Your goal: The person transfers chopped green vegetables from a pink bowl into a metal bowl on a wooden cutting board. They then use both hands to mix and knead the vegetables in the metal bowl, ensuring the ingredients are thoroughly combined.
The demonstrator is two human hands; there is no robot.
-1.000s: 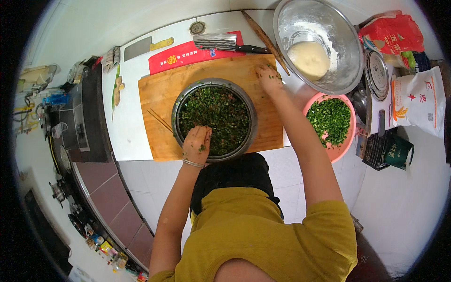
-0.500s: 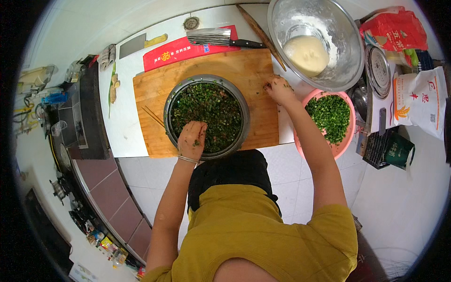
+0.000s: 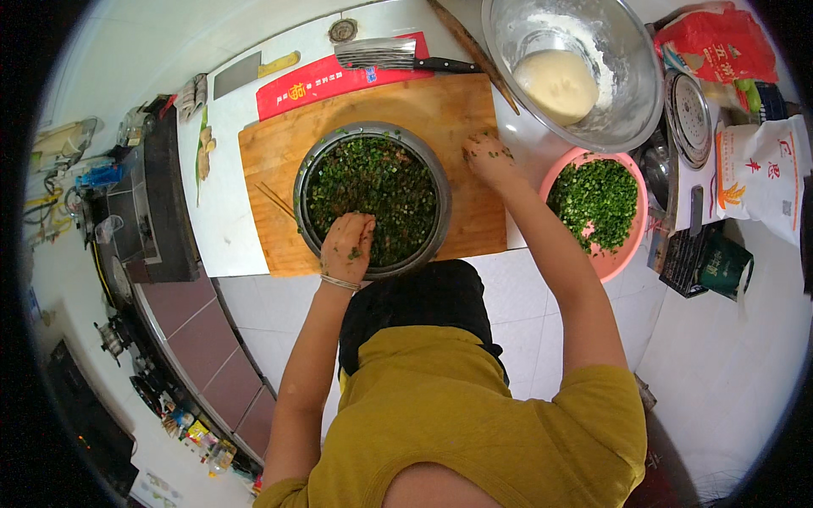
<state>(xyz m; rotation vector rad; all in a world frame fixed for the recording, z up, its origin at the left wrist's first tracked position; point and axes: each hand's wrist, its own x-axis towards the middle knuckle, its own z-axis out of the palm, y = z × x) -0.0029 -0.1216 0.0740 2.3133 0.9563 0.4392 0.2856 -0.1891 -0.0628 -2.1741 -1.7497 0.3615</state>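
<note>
A dark-rimmed metal bowl (image 3: 443,212) stands on a wooden cutting board (image 3: 470,110), filled with a mix of chopped greens and brownish bits (image 3: 381,182). Over its near-left part is my left hand (image 3: 345,245), fingers bent and pressed together above the mix; whatever they hold is hidden. My right hand (image 3: 489,158) hovers at the board's right side, apart from the bowl. Its fingers curl downward, their tips hidden, and green specks stick to the skin. Close to my right forearm is a pink bowl (image 3: 641,216) of chopped greens (image 3: 595,201).
Behind the board lie a cleaver (image 3: 377,54) on a red sleeve (image 3: 292,89), another knife (image 3: 239,74) and a tapered wooden rolling pin (image 3: 466,42). A large steel bowl (image 3: 631,110) holds dough (image 3: 556,87). Chopsticks (image 3: 275,203) lie left; a white bag (image 3: 762,173) stands right.
My right hand has moved left, from the board's right edge further over the board toward the metal bowl. The left hand stays in nearly the same place over the mix.
</note>
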